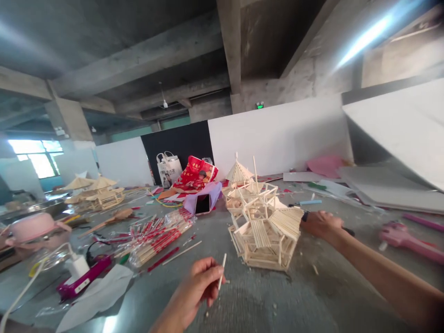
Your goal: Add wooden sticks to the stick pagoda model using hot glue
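Between the thumb and fingers of my left hand (204, 280) is a short wooden stick (222, 272), held nearly upright over the table in front of the model. My right hand (322, 224) is closed round a dark tool (348, 231), whose ends show on both sides of the fist; its kind is mostly hidden. Just left of that fist stands a pavilion model (265, 243) built of wooden sticks, with slatted roof panels on part of its lower tier. A pointed roof (238, 171) shows at the model's back.
Bundled sticks in red wrappers (163, 240) lie left of the model, near a phone (203, 203). A purple power strip (83, 277) and paper sheet (95, 298) lie at front left. A pink glue gun (398, 236) rests at right. Another stick model (100, 194) stands far left.
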A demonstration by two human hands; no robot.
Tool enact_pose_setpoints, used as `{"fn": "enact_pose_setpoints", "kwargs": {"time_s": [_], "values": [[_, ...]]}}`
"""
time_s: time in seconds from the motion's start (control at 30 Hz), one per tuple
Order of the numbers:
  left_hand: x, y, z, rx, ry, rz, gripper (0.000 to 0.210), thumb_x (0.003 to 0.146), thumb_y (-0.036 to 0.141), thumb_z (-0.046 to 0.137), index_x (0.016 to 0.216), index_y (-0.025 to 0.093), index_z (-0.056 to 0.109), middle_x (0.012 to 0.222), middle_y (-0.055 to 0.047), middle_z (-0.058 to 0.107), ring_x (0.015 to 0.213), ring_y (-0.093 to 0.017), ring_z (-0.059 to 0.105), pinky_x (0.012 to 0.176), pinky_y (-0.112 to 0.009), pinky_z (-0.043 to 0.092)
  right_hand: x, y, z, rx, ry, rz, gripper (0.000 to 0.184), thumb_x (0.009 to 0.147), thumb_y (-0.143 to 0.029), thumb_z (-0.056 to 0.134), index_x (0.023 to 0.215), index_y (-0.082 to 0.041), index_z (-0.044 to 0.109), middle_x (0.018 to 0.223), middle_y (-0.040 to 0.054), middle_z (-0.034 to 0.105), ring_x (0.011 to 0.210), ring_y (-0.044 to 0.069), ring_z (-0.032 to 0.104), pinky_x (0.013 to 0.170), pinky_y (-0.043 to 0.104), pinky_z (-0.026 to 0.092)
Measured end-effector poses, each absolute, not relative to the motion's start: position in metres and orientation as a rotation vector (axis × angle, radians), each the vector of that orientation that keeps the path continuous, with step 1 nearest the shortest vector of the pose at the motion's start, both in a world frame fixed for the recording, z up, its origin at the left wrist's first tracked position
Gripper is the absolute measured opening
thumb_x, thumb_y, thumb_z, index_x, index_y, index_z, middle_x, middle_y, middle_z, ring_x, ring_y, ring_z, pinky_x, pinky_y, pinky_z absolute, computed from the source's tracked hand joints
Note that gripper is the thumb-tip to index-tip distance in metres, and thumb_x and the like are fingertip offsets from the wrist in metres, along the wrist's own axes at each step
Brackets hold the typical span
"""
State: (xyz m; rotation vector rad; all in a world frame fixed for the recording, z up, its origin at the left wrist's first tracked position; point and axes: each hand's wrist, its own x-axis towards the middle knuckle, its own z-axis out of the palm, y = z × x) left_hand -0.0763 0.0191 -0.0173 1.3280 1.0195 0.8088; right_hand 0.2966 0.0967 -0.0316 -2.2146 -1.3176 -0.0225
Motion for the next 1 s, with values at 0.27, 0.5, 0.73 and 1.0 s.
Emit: {"fn": "enact_pose_setpoints", "kwargs": {"time_s": [0.27, 0.5, 0.73, 1.0], "values": [[-0.025, 0.020, -0.006, 1.120, 0.790, 0.962, 0.017, 0.068, 0.023, 0.062, 0.079, 0.013, 0.054, 0.059, 0.003, 0.052, 0.044, -0.002, 0.041, 0.038, -0.014, 0.030, 0.291, 0.076, -0.033, -2.375, -1.592, -0.138, 0.043, 0.072, -0.046, 0.052, 0.088, -0.007, 0.062, 0.101, 0.0223, 0.056, 0.097, 0.037, 0.047, 0.078, 0.049, 0.032], [-0.001, 0.025, -0.006, 1.109, 0.859, 1.073, 0.030, 0.061, 0.024, 0.067, 0.070, 0.019, 0.039, 0.051, 0.009, 0.046, 0.036, 0.000, 0.029, 0.033, -0.014, 0.016, 0.266, -0.014, -0.016, -2.217, -1.763, 0.122, 0.038, 0.080, -0.048, 0.035, 0.058, -0.020, 0.050, 0.058, 0.0070, 0.056, 0.057, 0.023, 0.054, 0.056, 0.037, 0.038], [0.004, 0.031, -0.009, 1.173, 0.989, 1.167, 0.030, 0.062, 0.026, 0.065, 0.070, 0.021, 0.036, 0.036, 0.013, 0.038, 0.030, -0.002, 0.025, 0.029, -0.013, 0.014, 0.145, -0.048, -0.023, -1.134, -1.050, 1.682, 0.030, 0.071, -0.042, 0.055, 0.077, -0.012, 0.056, 0.059, 0.0000, 0.055, 0.042, 0.007, 0.048, 0.040, 0.019, 0.033], [0.001, 0.031, -0.007, 1.195, 1.099, 1.130, 0.036, 0.060, 0.031, 0.067, 0.084, 0.018, 0.045, 0.045, 0.010, 0.047, 0.030, -0.002, 0.035, 0.027, -0.012, 0.018, 0.100, -0.019, -0.023, -0.767, -0.573, 1.727, 0.020, 0.069, -0.030, 0.062, 0.074, -0.012, 0.057, 0.062, -0.0020, 0.054, 0.045, 0.004, 0.045, 0.042, 0.016, 0.034]]}}
